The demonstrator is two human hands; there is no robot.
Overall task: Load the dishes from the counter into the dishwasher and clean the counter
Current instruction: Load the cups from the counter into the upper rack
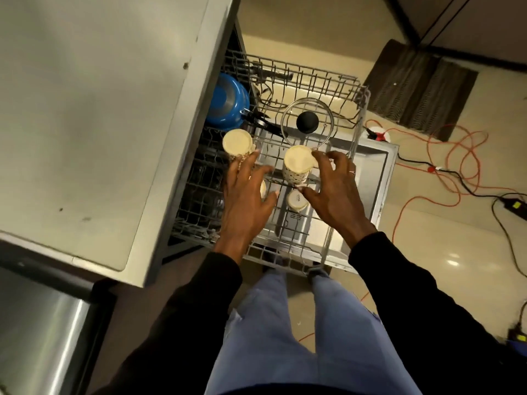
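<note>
My jeans (285, 337) are nearest, under the front of the rack (288, 262). At the rack's middle a cup (298, 163) stands mouth down between thumb and forefinger of my right hand (333, 195). Whether this half-open grip presses it, I cannot tell. My left hand (245, 206), fingers straight, touches another cup (238, 142) at the rack's left.

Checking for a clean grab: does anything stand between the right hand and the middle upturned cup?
Nothing visible does: the right hand sits right beside the cup, thumb and forefinger either side; the glass lid lies beyond it.
</note>
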